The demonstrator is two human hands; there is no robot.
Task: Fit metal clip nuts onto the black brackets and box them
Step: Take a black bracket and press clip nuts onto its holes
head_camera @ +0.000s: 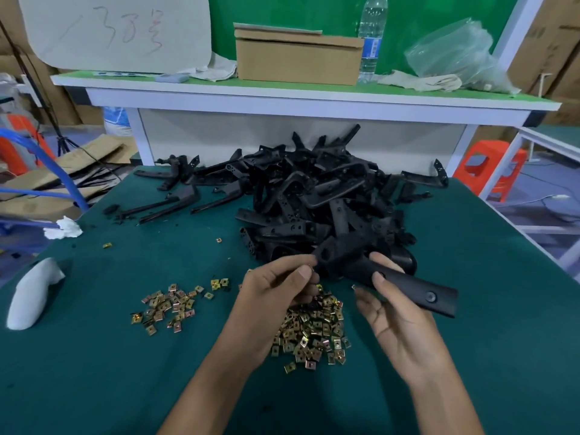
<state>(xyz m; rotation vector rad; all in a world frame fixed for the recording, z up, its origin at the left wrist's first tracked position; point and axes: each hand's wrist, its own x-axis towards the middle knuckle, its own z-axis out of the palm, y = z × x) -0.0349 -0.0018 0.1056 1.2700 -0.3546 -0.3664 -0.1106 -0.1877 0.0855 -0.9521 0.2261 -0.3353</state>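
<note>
My right hand [387,306] grips a black bracket [408,285] held flat above the green table, its long arm pointing right. At the bracket's left end, my left hand [279,287] pinches a small metal clip nut [310,267], mostly hidden by the fingertips. Under both hands lies a heap of gold clip nuts [314,334]. A second, smaller scatter of clip nuts [169,304] lies to the left. A big pile of black brackets [314,196] fills the table's far middle.
A cardboard box [298,54], a water bottle [372,39] and a plastic bag [458,54] stand on the raised shelf behind. A white cloth bundle [31,293] and crumpled tissue [64,228] lie at the table's left. An orange stool [489,166] stands off the right edge.
</note>
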